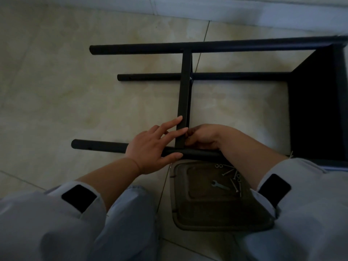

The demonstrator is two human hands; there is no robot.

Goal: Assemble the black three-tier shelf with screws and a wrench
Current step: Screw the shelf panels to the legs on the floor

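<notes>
The black shelf frame (pixel 207 47) lies on its side on the tiled floor, three round legs pointing left. A middle shelf panel (pixel 185 87) stands edge-on across the legs. My left hand (pixel 150 147) lies over the nearest leg (pixel 98 146) with straight fingers against the panel's near end. My right hand (pixel 205 136) is curled at the joint of panel and near leg; what its fingers pinch is hidden. A small silver wrench (pixel 219 185) and several screws (pixel 234 178) lie in a dark tray (pixel 180 194) just below the hands.
A second shelf panel (pixel 316 110) closes the frame at the right. A pale wall base (pixel 188 8) runs along the top. My knees in light trousers fill the bottom corners, either side of the tray.
</notes>
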